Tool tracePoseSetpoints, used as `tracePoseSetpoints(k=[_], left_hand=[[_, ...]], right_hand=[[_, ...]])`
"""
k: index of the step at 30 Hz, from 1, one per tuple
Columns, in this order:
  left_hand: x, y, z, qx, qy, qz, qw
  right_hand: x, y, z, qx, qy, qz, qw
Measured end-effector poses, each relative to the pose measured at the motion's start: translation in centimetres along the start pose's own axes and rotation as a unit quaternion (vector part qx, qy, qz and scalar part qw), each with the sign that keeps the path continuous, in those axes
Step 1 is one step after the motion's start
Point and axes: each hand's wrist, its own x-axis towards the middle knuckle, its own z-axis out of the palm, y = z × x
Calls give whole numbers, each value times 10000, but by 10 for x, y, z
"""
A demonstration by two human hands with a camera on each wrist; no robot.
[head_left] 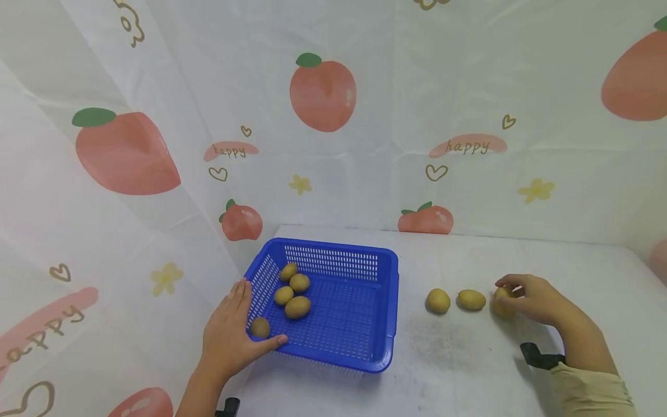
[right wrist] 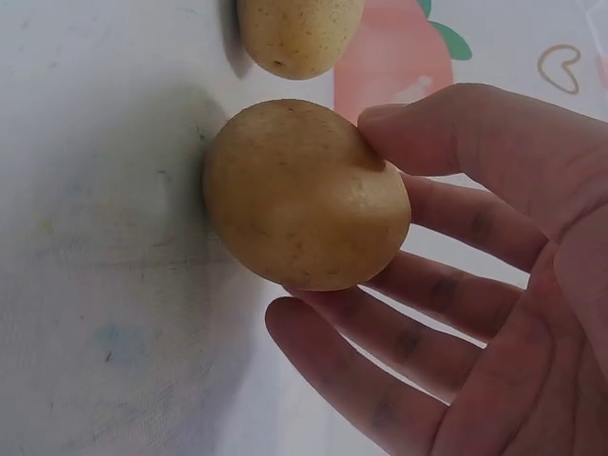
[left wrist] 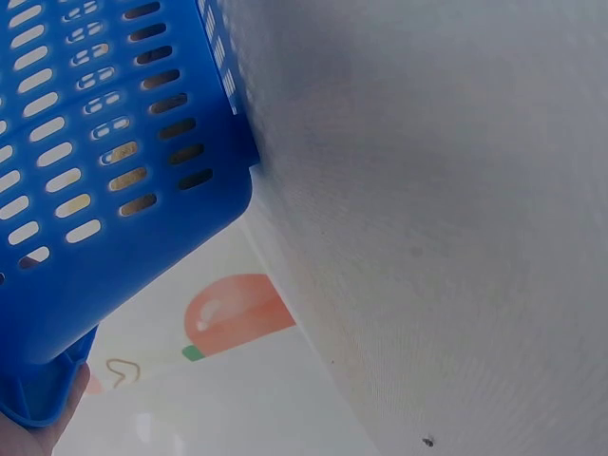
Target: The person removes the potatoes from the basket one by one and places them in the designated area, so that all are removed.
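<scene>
A blue plastic basket [head_left: 341, 315] with slotted walls stands on the table, several potatoes [head_left: 297, 307] grouped in its left part. At its near left corner, my left hand [head_left: 229, 333] rests on the rim, fingers straight along the left side and thumb laid over the front edge. The left wrist view shows the basket's outer wall [left wrist: 133, 252] and a bit of that hand under the rim. My right hand [head_left: 537, 298] holds a potato [right wrist: 304, 195] at the table surface, thumb on one side and fingers curled behind it.
Two more potatoes, one roundish [head_left: 438, 301] and one oval [head_left: 471, 299], lie on the white table [head_left: 443, 388] between the basket and my right hand. A printed sheet with fruit pictures [head_left: 323, 95] hangs behind and at the left, close to the basket.
</scene>
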Motion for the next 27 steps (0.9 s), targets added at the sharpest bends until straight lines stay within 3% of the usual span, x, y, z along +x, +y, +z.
tracePoseSetpoints(k=[7, 23, 27], left_hand=[[-1, 0, 0, -28, -98, -51, 9999], [-1, 0, 0, -3, 162, 93, 9998], [-1, 0, 0, -17, 67, 39, 10000]], right_hand=[[0, 5, 0, 1, -8, 93, 10000], [-1, 10, -2, 64, 117, 63, 9999], [-2, 10, -3, 33, 134, 70, 9999]])
